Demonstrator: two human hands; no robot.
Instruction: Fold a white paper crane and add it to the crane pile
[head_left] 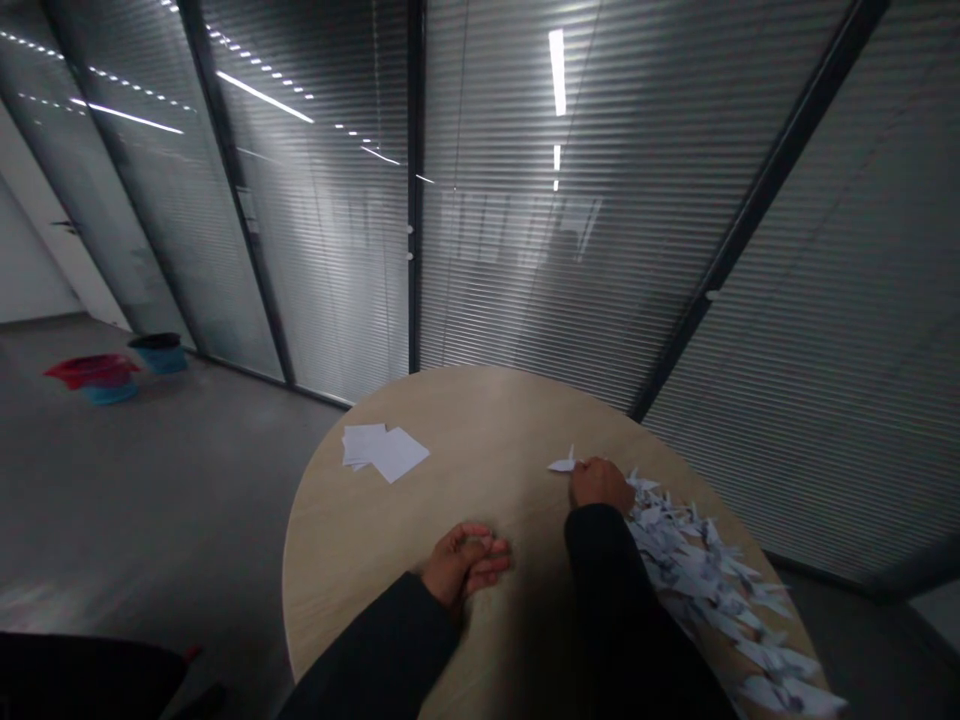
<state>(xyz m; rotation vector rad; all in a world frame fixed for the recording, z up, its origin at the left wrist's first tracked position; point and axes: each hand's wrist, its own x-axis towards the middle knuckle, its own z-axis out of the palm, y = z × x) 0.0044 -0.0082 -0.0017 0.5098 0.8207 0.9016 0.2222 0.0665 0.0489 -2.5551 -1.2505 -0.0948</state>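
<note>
My right hand (602, 484) is closed on a white folded paper crane (562, 465) at the right of the round table. The crane's pointed tips stick out to the left of my fingers. Just beyond that hand, several more paper cranes (697, 570) lie heaped along the table's right edge, partly hidden by my right sleeve. My left hand (466, 562) rests over the middle of the table with its palm turned inward. Its fingers are loosely curled and apart, and nothing shows in them.
Several white paper squares (397, 453) lie in a loose stack on the far left of the wooden table (495, 400). A glass wall with blinds (517, 250) stands close behind the table. Two bins, one with a red liner (94, 372) and one with a black liner (155, 342), stand on the floor at left.
</note>
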